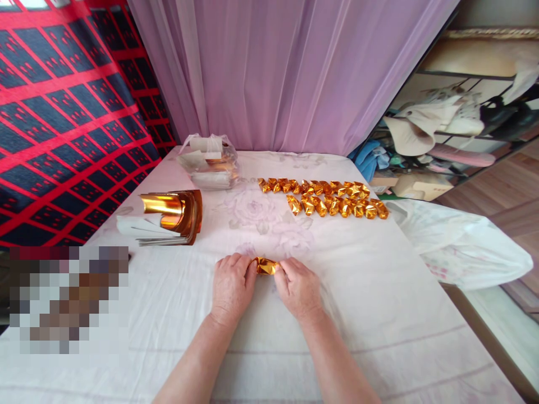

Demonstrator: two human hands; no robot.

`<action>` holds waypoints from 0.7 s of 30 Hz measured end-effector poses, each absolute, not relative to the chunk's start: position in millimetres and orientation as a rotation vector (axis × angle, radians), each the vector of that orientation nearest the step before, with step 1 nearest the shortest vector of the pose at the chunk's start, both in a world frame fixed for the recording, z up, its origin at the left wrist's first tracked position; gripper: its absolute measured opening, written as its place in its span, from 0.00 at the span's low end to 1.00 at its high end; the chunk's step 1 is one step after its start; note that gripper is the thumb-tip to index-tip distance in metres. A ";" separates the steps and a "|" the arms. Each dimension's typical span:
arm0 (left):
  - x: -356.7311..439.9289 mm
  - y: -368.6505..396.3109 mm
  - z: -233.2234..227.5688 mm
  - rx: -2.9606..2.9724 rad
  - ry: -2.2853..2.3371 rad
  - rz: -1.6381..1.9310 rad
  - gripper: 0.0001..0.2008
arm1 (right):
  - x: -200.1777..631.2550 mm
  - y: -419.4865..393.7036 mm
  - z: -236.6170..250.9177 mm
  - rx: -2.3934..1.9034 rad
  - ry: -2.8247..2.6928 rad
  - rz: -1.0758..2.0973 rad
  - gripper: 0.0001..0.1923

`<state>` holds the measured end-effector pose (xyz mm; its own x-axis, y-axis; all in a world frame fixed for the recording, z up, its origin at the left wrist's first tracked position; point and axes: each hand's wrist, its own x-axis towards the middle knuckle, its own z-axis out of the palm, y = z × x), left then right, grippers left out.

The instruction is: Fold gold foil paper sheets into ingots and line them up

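Gold foil piece [266, 266] sits near-centre on the tablecloth [379, 292], pinched at both ends between my left hand [231, 287] and right hand [298, 288]; I judge uneven pulling could tear its creases.

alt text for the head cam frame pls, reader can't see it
Both hands, left hand and right hand, pinch a small gold foil piece between them on a white floral tablecloth. Behind lie two rows of folded gold pieces, with a curled stack of gold foil sheets to the left.
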<state>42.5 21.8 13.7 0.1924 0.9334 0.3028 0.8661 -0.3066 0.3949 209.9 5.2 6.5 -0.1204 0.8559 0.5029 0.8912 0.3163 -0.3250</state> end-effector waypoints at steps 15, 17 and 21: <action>45.4 19.4 15.7 2.372 1.758 0.726 0.10 | 209.7 4.9 5.0 -1.516 -1.964 -0.038 0.18; 45.6 19.1 15.8 2.399 1.711 0.725 0.10 | 210.3 4.9 5.3 -1.553 -1.935 -0.038 0.17; 46.0 18.7 15.8 2.405 1.684 0.722 0.11 | 211.1 4.8 7.0 -1.555 -1.935 -0.033 0.17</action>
